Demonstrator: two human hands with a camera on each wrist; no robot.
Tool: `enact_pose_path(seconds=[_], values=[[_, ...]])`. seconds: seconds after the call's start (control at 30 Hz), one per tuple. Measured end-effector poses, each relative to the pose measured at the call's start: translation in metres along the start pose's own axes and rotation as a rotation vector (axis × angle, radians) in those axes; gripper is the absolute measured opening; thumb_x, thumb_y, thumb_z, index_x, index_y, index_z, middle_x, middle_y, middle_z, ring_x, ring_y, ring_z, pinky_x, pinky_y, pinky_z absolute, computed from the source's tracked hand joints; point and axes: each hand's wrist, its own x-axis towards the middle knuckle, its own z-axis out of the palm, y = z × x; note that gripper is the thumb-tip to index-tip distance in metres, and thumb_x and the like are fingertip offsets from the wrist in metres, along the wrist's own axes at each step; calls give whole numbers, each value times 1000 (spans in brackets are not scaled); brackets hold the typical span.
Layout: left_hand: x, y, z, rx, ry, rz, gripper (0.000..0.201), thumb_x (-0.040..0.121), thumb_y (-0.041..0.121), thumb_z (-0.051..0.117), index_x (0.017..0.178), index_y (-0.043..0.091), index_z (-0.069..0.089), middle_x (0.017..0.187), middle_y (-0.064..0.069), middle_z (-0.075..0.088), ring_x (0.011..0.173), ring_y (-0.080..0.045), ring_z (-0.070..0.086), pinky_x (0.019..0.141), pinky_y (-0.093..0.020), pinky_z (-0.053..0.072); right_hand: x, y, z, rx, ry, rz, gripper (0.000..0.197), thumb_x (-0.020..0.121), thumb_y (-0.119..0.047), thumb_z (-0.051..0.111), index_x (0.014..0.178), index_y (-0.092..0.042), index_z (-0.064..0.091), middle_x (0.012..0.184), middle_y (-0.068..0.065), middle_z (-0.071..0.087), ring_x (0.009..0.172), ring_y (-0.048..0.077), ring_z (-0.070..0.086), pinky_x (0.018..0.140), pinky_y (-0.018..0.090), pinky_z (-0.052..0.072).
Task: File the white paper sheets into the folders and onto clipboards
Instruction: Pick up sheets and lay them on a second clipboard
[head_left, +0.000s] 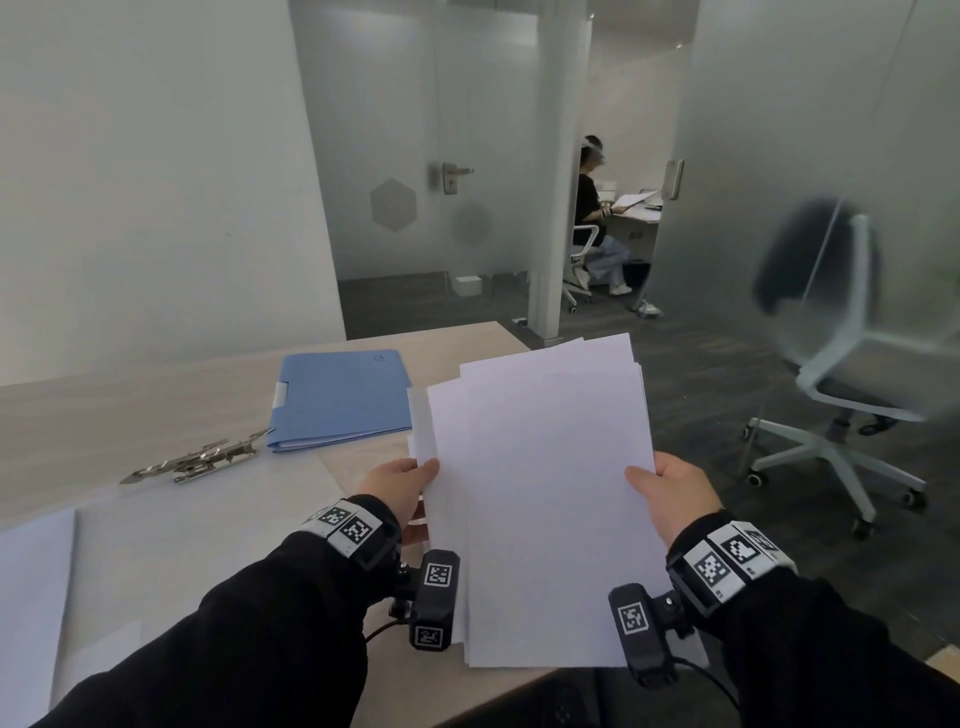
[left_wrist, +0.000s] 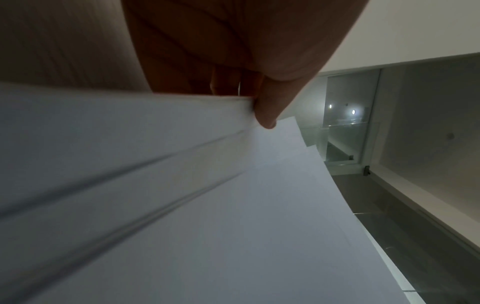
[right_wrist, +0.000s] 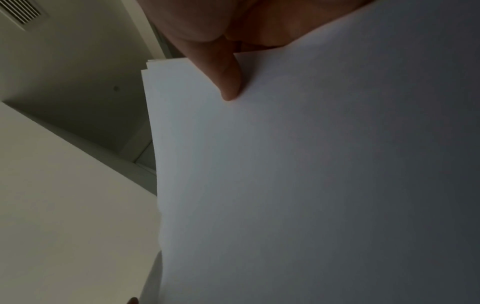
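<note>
I hold an uneven stack of white paper sheets (head_left: 540, 493) upright above the table's right end. My left hand (head_left: 410, 486) pinches the stack's left edge, thumb on the front, and the sheets (left_wrist: 207, 205) fan apart under that thumb. My right hand (head_left: 670, 493) grips the right edge, with its thumb lying on the top sheet (right_wrist: 311, 164). A closed blue folder (head_left: 340, 397) lies flat on the wooden table (head_left: 130, 415) behind my left hand. A transparent clipboard (head_left: 182, 530) with a metal clip (head_left: 202, 460) lies to the left.
More white paper (head_left: 31, 597) lies at the table's near left corner. A white office chair (head_left: 841, 395) stands on the dark floor to the right. Behind the glass partition, another person (head_left: 597, 223) sits at a desk. A white wall rises beyond the table.
</note>
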Motion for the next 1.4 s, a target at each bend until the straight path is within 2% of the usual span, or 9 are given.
enact_pose_path(seconds=[0.13,0.23,0.33,0.47,0.63,0.93,1.13,1.27,1.4], values=[[6,4,-3,260,115,79,65,80,44,66,136,16,49,123,-6,64,104,-26,64,94,-43,52,2,-1,-2,61,21,-48,20,90,-12,56,84,-23,71,86,2,75,84,28,71,79,42,57],[5,13,-3,417,152,219,74,84,47,62,145,15,38,146,-7,48,131,-27,48,110,-43,38,4,-2,-1,124,19,-67,20,90,-12,58,83,-25,72,88,3,77,87,29,71,85,50,56],[-5,23,3,291,11,273,70,80,52,63,140,21,46,133,0,60,121,-24,58,107,-47,42,5,-4,1,227,3,-96,23,89,-13,59,83,-28,76,92,2,78,92,29,72,90,54,54],[-20,43,17,60,-88,383,28,81,38,62,103,23,70,103,-4,76,99,-27,71,95,-52,53,5,-19,1,388,4,-168,32,90,-4,56,80,-27,76,83,-1,78,87,29,71,84,46,56],[-39,60,27,-59,-119,556,17,96,27,53,95,26,70,88,8,76,83,-12,71,80,-34,54,3,-40,-4,595,-35,-253,27,90,5,51,89,-15,70,79,2,77,72,20,71,70,33,57],[-43,34,35,11,-191,591,20,95,28,55,112,28,66,105,6,75,97,-16,71,87,-36,55,-8,-26,0,702,-42,-208,17,91,0,55,89,-9,68,70,0,76,63,13,73,53,23,56],[-48,56,40,-14,-128,667,15,97,24,52,98,25,67,87,8,76,80,-11,70,74,-32,55,-2,-43,-2,616,2,-283,17,91,-7,60,84,-16,72,77,1,77,72,18,72,67,33,57],[-52,72,35,-49,-111,765,16,96,24,53,98,29,69,88,12,75,81,-7,69,76,-28,55,2,-60,-3,582,-1,-364,16,91,-8,61,86,-18,72,82,0,77,78,18,72,71,33,57],[-48,57,27,-15,-90,738,22,90,33,59,111,27,66,105,7,75,99,-14,70,90,-39,55,-6,-50,0,535,-46,-365,16,91,-7,61,91,-19,71,82,-3,78,75,12,72,62,25,56]])
